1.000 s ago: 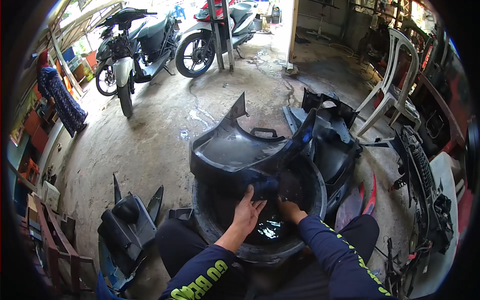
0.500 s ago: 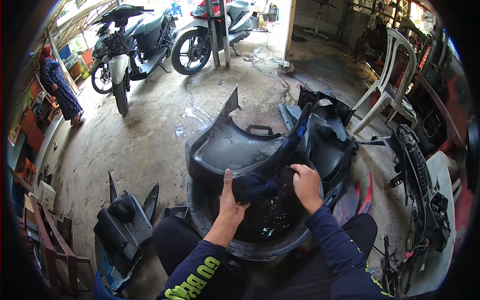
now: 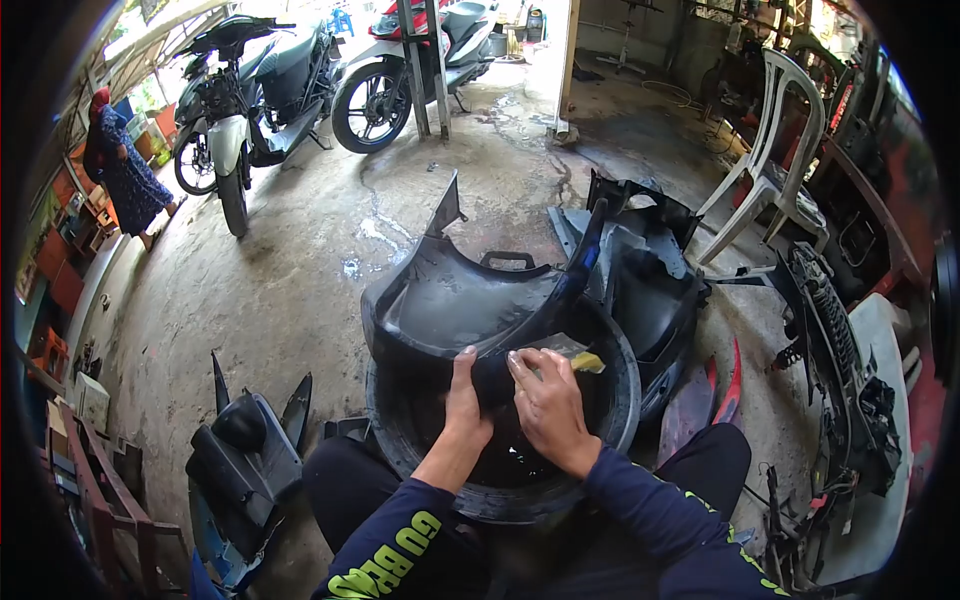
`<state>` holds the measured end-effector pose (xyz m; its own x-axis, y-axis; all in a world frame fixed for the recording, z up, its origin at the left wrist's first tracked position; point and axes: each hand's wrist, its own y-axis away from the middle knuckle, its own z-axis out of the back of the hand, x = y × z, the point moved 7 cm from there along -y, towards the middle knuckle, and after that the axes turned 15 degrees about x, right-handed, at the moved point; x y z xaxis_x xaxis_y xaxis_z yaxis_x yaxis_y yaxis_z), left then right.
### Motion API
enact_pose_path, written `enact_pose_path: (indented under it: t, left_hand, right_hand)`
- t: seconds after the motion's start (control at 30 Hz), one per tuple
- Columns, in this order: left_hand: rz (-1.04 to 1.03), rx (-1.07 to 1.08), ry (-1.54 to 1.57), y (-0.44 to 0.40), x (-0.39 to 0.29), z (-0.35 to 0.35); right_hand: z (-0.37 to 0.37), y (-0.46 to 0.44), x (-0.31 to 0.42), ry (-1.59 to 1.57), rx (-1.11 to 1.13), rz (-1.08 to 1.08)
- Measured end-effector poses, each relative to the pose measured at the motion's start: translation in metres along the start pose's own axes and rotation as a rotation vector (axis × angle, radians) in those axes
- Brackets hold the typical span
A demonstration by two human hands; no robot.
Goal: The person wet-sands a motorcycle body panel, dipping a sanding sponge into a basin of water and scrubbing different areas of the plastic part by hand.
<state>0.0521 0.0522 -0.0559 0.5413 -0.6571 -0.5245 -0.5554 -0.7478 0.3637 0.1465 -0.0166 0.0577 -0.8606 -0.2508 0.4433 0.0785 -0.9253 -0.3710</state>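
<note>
A black curved motorcycle body panel lies tilted over a round dark tub between my knees. Water glints inside the tub. My left hand grips the panel's near edge, thumb on top and fingers mostly hidden underneath. Against that same edge, just to the right, my right hand presses with its fingers together. Out of its far side sticks a thin grey-and-yellow sheet, partly covered by the fingers; its material I cannot make out.
More dark body panels lean beside the tub at right, near a white plastic chair. Red-edged pieces lie by my right knee, and a black panel at left. Motorcycles stand behind. A person is at far left.
My right hand has moved left along the panel's edge, close to my left hand, and the grey-and-yellow sheet now shows. The left hand keeps its grip. The person at left has changed posture.
</note>
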Motion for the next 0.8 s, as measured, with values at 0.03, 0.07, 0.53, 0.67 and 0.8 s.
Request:
enact_pose_path:
  t: [0.03,0.07,0.53,0.67,0.8]
  left_hand:
    - [-0.011,0.003,0.008,0.002,-0.003,-0.003]
    - [-0.024,0.007,0.016,0.003,-0.005,-0.005]
    - [-0.019,-0.034,-0.016,0.000,0.002,0.002]
    - [-0.037,-0.054,-0.023,-0.005,0.003,0.003]
    - [-0.022,-0.065,-0.103,0.001,0.002,-0.003]
  right_hand:
    - [0.002,-0.004,-0.003,0.033,-0.013,0.044]
    - [0.003,-0.007,-0.011,0.021,-0.018,0.026]
    - [-0.006,-0.011,-0.032,0.125,-0.006,0.017]
    - [-0.007,-0.017,-0.044,0.147,-0.009,-0.090]
    - [0.001,-0.016,-0.039,0.168,-0.003,-0.073]
